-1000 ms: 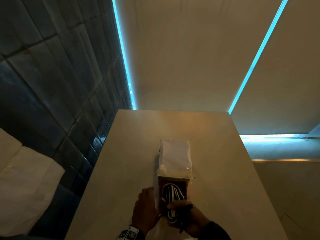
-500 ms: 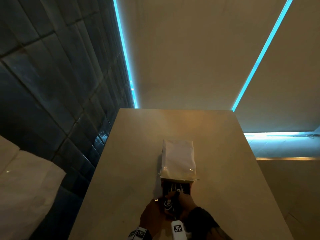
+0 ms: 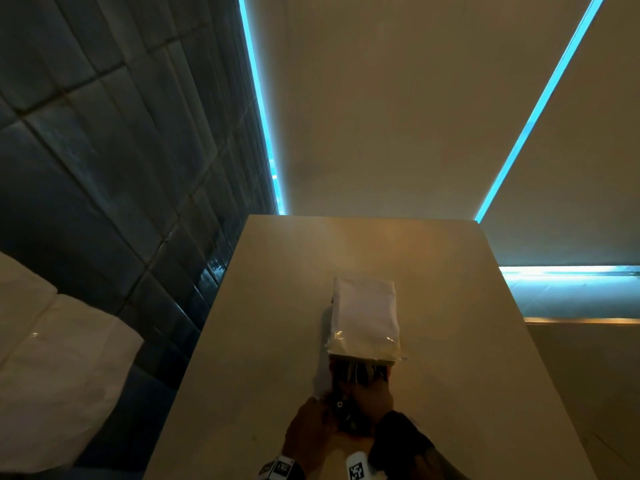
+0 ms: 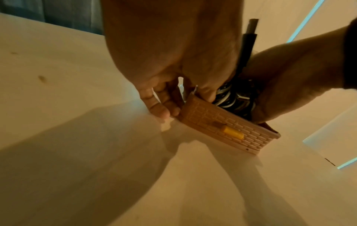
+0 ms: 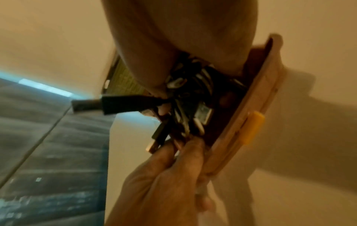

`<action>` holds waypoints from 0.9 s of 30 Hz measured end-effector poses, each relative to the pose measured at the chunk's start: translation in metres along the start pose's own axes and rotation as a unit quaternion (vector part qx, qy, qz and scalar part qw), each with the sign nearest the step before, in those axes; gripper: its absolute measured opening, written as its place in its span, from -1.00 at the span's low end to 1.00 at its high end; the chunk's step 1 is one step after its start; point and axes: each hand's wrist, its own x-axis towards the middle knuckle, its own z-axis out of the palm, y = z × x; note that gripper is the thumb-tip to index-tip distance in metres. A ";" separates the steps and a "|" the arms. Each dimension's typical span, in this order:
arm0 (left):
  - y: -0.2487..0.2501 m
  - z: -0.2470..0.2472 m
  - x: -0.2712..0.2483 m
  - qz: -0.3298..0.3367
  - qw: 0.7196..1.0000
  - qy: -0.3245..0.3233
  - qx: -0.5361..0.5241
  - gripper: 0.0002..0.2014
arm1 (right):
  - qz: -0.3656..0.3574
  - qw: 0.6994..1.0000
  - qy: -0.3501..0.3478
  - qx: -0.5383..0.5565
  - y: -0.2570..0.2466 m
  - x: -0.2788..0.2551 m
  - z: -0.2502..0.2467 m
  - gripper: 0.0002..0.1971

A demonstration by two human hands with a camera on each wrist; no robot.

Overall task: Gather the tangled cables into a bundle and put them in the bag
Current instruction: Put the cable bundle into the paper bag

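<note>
A white pouch-like bag [image 3: 363, 317] lies on the pale table, its open mouth toward me. The mouth's pinkish zip rim [image 4: 222, 122] carries a yellow slider [image 4: 232, 133]. My left hand [image 3: 325, 408] pinches the mouth's left edge, fingers [image 4: 164, 110] curled on it. My right hand [image 3: 372, 393] grips the bundle of black and white cables [image 5: 193, 99] and holds it partly inside the mouth. A black plug [image 5: 119, 104] sticks out of the bundle beside my right thumb. The far part of the bundle is hidden in the bag.
The table [image 3: 450, 358] is narrow, with its left edge near a dark tiled wall [image 3: 104, 168] and its right edge over a drop. Something white and crumpled [image 3: 52, 375] lies low on the left. Blue light strips run along the back wall.
My right hand has pushed the cable bundle forward, deeper into the bag's mouth. My left hand has moved from lying beside the mouth to pinching its edge.
</note>
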 end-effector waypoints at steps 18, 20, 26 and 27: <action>0.021 -0.029 0.002 0.113 0.974 0.196 0.012 -0.73 | -0.096 0.908 -0.048 -0.406 0.001 0.003 -0.068 -0.82; 0.024 -0.024 0.006 0.101 0.981 0.164 0.032 -0.73 | -0.083 0.897 -0.035 -0.434 0.010 0.005 -0.065 -0.79; 0.032 -0.021 0.001 0.115 0.979 0.155 0.061 -0.72 | -0.180 0.909 0.013 -0.376 0.017 0.002 -0.067 -0.80; 0.035 -0.021 0.001 0.125 0.977 0.158 0.069 -0.74 | -0.204 0.913 0.039 -0.350 0.017 0.002 -0.067 -0.84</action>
